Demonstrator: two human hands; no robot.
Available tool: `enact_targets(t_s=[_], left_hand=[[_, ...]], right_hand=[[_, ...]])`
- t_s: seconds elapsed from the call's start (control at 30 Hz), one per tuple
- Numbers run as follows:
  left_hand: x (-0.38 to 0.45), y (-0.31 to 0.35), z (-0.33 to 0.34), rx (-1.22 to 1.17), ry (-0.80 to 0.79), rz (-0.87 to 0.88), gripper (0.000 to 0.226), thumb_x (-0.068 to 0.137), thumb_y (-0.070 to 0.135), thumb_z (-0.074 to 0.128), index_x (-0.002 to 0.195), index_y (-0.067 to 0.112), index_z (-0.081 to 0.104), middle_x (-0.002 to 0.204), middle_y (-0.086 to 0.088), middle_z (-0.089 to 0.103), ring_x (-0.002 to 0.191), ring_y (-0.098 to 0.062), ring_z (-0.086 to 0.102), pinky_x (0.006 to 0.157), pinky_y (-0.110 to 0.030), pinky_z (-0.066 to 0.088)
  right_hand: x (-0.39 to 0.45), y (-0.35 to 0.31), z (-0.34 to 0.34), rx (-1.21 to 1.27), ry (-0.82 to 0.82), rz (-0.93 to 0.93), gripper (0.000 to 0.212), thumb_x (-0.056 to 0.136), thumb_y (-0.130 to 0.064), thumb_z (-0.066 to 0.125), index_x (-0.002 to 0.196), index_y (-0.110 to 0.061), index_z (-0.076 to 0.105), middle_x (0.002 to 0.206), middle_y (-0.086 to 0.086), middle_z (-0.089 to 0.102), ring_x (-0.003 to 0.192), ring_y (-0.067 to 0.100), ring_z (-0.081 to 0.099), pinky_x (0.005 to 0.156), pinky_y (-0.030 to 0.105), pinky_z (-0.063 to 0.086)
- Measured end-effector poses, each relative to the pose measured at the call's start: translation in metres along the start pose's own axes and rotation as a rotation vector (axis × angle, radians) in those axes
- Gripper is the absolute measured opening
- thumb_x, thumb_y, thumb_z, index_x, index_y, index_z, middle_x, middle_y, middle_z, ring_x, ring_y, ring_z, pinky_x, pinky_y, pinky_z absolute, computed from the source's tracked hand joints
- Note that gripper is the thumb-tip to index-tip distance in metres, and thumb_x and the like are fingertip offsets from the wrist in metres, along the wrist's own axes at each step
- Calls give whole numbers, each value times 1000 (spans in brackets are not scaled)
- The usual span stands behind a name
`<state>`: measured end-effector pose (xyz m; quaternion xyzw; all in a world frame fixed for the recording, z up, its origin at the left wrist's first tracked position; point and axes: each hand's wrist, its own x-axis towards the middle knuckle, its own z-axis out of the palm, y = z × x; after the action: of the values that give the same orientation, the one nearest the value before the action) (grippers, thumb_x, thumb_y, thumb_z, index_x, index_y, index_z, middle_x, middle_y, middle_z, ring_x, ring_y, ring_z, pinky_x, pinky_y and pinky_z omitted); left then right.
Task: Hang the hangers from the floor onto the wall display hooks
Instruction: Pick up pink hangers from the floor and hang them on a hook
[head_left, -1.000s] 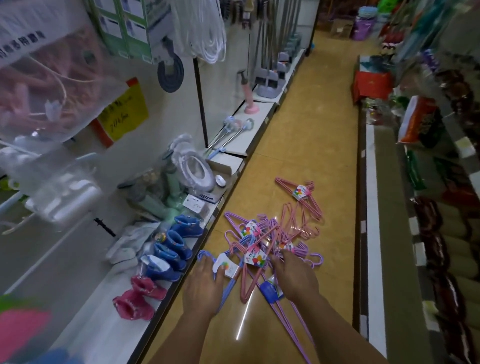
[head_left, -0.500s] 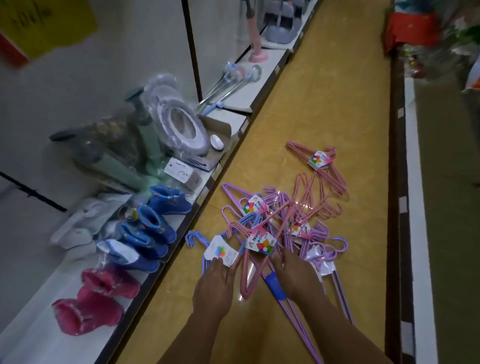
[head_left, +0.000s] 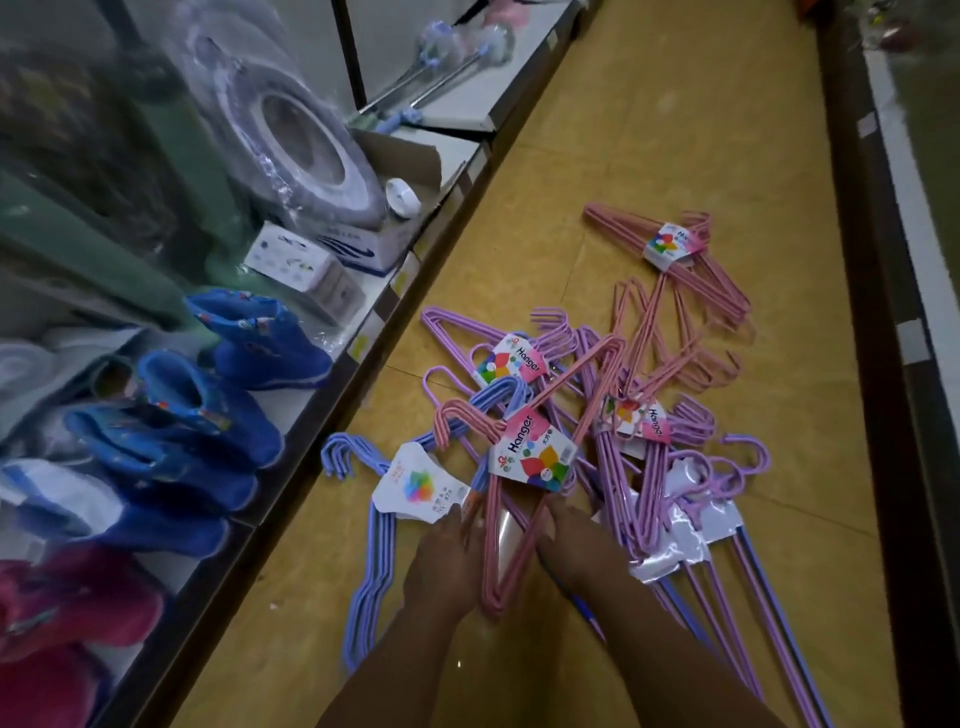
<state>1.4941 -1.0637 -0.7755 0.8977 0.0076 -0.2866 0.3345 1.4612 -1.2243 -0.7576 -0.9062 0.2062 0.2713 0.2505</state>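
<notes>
Several bundles of wire hangers lie in a heap on the yellow floor. A pink hanger bundle (head_left: 521, 545) with a "Hanger" label lies nearest me, its hooks pointing away. My left hand (head_left: 441, 566) closes on its left side and my right hand (head_left: 576, 553) on its right side. A blue hanger bundle (head_left: 371, 582) with a white label lies just left of my left hand. Purple hanger bundles (head_left: 649, 499) spread to the right. Another pink bundle (head_left: 675, 254) lies farther off. No wall hooks are in view.
A low white shelf (head_left: 332, 384) runs along the left, carrying blue boots (head_left: 208, 415), pink boots (head_left: 67, 613), small boxes (head_left: 306, 270) and a wrapped toilet seat (head_left: 291, 130). A dark shelf base (head_left: 883, 364) borders the aisle on the right.
My head has dropped lower and closer to the heap. My left hand has shifted from the blue bundle's label to the pink bundle; my right hand has closed in on its other side.
</notes>
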Motion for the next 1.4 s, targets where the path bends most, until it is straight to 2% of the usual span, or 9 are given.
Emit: enact_targets(t_s=[0.3, 0.4, 0.57, 0.67, 0.8, 1.0, 1.17, 1.27, 1.4], left_hand=[[60, -13, 59, -118, -27, -17, 35, 102, 23, 37, 135, 13, 43, 135, -9, 50, 124, -26, 47, 88, -25, 36], [71, -9, 68, -198, -48, -84, 40, 101, 23, 41, 136, 5, 39, 138, -16, 46, 128, -33, 42, 102, -33, 35], [90, -13, 90, -304, -35, -182, 76, 87, 52, 53, 145, 9, 30, 145, -18, 38, 134, -35, 37, 110, -48, 32], [98, -19, 101, -355, 14, -214, 82, 75, 59, 58, 138, 9, 41, 136, -17, 49, 126, -34, 46, 104, -49, 40], [82, 12, 78, -309, 63, -237, 38, 94, 35, 51, 117, 5, 54, 113, -18, 62, 104, -34, 59, 86, -38, 48], [59, 26, 48, -118, 170, -176, 21, 98, 26, 45, 115, 21, 56, 109, -9, 63, 100, -26, 58, 73, -29, 39], [41, 10, 12, 22, 275, -72, 22, 93, 48, 47, 96, 30, 58, 90, 1, 66, 83, -20, 61, 73, -35, 54], [26, 15, -18, 163, 284, 13, 28, 93, 53, 43, 98, 29, 56, 96, 3, 65, 92, -19, 61, 72, -27, 47], [-5, 26, -62, 337, 279, 58, 22, 93, 40, 44, 111, 34, 54, 104, 3, 66, 95, -19, 62, 72, -28, 48]], right_hand=[[65, 22, 49, -2, -40, 27, 45, 92, -29, 44, 135, -15, 39, 135, 13, 49, 116, 30, 54, 93, 41, 47], [68, 19, 55, 62, -5, 50, 36, 90, -28, 46, 124, -15, 45, 127, 12, 54, 112, 31, 56, 90, 41, 48], [68, 17, 57, 113, 76, 69, 31, 92, -34, 45, 118, -20, 52, 118, 7, 62, 109, 28, 58, 86, 36, 49], [63, 15, 49, 74, 214, 67, 32, 92, -34, 45, 120, -20, 52, 113, 6, 65, 106, 29, 60, 80, 34, 47], [60, 12, 35, 5, 303, 24, 29, 95, -27, 39, 119, -20, 54, 106, 6, 67, 97, 27, 63, 75, 35, 50], [49, 10, 5, -95, 441, -10, 34, 98, -29, 41, 131, -22, 42, 95, 1, 68, 86, 25, 66, 53, 26, 33], [42, -7, -46, -98, 607, -21, 32, 85, -8, 52, 118, -6, 53, 111, 15, 59, 101, 35, 56, 72, 37, 41], [37, -21, -72, -251, 560, 31, 49, 92, -9, 44, 140, -9, 34, 138, 13, 43, 125, 31, 41, 97, 40, 39], [7, -37, -98, -376, 411, 0, 65, 98, -22, 43, 152, -13, 9, 158, 10, 15, 145, 32, 15, 117, 44, 15]])
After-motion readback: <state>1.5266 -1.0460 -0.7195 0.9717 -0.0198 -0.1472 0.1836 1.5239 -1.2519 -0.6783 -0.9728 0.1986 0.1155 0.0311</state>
